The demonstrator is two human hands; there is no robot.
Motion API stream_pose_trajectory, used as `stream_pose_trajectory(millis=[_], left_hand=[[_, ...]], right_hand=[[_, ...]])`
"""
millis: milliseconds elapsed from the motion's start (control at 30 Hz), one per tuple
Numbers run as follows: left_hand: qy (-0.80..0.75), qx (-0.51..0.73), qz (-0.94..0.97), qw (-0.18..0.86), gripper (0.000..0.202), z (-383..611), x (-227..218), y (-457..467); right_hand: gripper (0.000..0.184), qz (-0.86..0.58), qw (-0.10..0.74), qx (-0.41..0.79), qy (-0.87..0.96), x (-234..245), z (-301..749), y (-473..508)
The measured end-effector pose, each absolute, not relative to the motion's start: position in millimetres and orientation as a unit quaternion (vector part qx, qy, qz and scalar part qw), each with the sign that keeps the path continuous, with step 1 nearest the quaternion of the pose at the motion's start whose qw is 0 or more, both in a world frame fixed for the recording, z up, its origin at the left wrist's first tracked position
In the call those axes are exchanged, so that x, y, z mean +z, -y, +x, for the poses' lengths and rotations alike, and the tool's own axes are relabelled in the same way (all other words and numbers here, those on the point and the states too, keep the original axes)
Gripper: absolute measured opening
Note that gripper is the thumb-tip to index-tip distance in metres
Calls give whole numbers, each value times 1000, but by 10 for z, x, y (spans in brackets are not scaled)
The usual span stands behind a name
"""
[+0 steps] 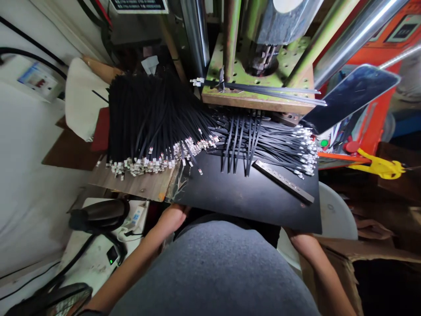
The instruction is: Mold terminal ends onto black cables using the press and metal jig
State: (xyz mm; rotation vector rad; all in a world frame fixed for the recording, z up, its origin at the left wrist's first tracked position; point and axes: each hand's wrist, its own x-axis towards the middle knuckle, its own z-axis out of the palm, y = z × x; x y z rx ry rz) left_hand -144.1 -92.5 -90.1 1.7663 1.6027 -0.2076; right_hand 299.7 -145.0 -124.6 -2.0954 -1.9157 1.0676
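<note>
My left hand (pixel 171 216) rests at the near left edge of a black work board (pixel 243 197), its fingers tucked under the board and out of sight. My right hand (pixel 297 239) is at the board's near right edge, mostly hidden beneath it. A big bundle of black flat cables with metal connector ends (pixel 148 127) lies on a wooden board at the left. A smaller spread of the same cables (pixel 263 142) lies across the black board. A long metal bar (pixel 283 181) lies beside them.
A green press machine with steel columns (pixel 256 66) stands behind the board. A dark tilted panel (pixel 351 94), red and green buttons (pixel 335 144) and a yellow clamp (pixel 378 166) are at the right. A cardboard box (pixel 362 263) sits lower right. A black device (pixel 98 215) lies lower left.
</note>
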Motion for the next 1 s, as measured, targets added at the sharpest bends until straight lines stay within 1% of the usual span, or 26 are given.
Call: stream_pose_trajectory(millis=[67,100,133,167,200,233,267,333,400,467,567,667,733,800,900,967,1000], left_hand=[[-574,-70,719,386,28,-1382,-563,888],[-537,-44,750,384,26,-1336,-384,841],[-498,-11,787,363,25,-1277,-219,773],[-467,25,824,319,28,-1209,-78,682],[-449,51,855,254,35,-1136,27,574],[-441,62,877,181,40,-1062,93,454],[-439,62,889,110,42,-996,121,329],[-440,63,896,7,36,-912,89,101],[-424,85,901,-32,25,-913,2,-49],[-404,126,906,-21,21,-984,-80,-94],[-415,164,895,-9,27,-1086,-149,-24],[-445,132,884,-60,31,-1057,-161,46],[-457,100,880,-85,28,-991,-147,47],[-463,75,879,-84,26,-932,-120,31],[-473,59,876,-68,28,-882,-108,17],[-483,57,872,-59,31,-860,-148,11],[-490,56,868,-54,33,-848,-181,5]], right_hand=[[35,-639,39,386,664,-963,2866,1519],[32,-610,58,401,681,-801,2806,1512],[29,-592,96,398,694,-646,2755,1464],[28,-592,145,370,701,-514,2716,1373],[28,-608,190,314,704,-418,2689,1242],[30,-633,218,236,705,-365,2674,1084],[33,-652,222,155,708,-357,2669,915],[36,-664,189,43,722,-446,2682,613],[31,-650,176,12,739,-594,2700,446],[23,-617,204,28,760,-696,2680,423],[15,-542,225,106,803,-630,2499,454],[15,-463,226,226,827,-352,2097,219],[17,-449,227,271,821,-162,1738,-133],[18,-505,193,258,801,-34,1354,-543],[34,-603,103,203,764,38,836,-1026],[41,-610,69,187,767,65,590,-1163],[39,-601,66,186,774,90,512,-1173]])
